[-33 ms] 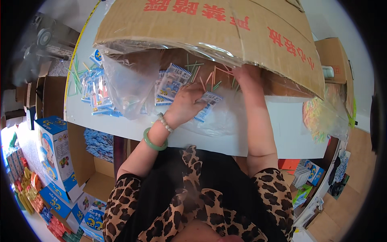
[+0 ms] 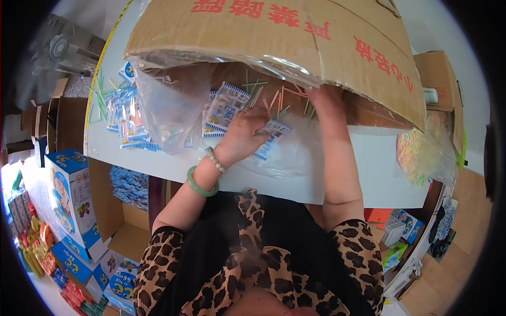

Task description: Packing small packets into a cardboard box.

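Note:
My left hand [image 2: 247, 129] is closed, with a small blue-and-white packet [image 2: 274, 138] between its fingers. A pinkish stick [image 2: 267, 107] stands up by its fingertips; whether they touch is unclear. Just left of this hand, similar packets [image 2: 225, 108] overlap on the table. My right hand [image 2: 325, 100] reaches into the open side of a big cardboard box [image 2: 226, 31], its fingers hidden in the shade under the box's edge. Thin pink, orange and green sticks [image 2: 278, 102] lie scattered in the box mouth between both hands. Clear plastic lining [image 2: 174, 100] hangs out of the box.
More packets [image 2: 126, 118] and green sticks [image 2: 98, 100] lie at the left of the white table [image 2: 379, 189]. A clear bag of coloured sticks [image 2: 421, 147] hangs at the right edge. Below left stand printed blue-and-white cartons [image 2: 74, 195] and an open box of blue packets [image 2: 129, 187].

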### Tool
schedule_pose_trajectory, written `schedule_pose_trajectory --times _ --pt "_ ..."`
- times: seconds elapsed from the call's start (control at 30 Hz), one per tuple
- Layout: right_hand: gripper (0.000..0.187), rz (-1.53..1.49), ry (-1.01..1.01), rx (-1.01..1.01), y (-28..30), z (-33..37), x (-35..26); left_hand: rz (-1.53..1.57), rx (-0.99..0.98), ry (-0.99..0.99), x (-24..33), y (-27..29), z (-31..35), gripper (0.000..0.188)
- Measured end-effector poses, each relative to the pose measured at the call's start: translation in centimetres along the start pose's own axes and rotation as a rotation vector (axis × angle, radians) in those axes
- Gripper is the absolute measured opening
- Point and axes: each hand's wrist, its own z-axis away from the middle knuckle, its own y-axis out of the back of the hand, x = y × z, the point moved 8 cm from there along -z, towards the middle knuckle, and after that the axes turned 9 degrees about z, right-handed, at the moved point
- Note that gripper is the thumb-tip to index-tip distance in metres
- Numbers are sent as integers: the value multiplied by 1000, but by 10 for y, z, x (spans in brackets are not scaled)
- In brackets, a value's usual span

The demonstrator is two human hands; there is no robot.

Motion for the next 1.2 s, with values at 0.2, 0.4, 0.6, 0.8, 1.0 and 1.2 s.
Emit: schedule_pose_trajectory --times 0.2,0.4,0.6,0.8,1.0,1.2 --pt "53 25 251 164 -7 -1 -19 195 57 45 -12 9 4 17" --pt "50 2403 548 490 -64 -19 45 411 90 118 -26 6 7 19" --pt "34 149 -67 101 8 -2 25 293 107 206 -9 29 13 21" --pt "26 -538 3 -58 6 25 -20 455 96 179 17 37 0 24" --pt "22 -980 180 133 -35 45 -48 304 153 -142 53 25 -64 21" --pt "41 -852 125 -47 -68 40 -46 22 274 -221 35 22 -54 15"
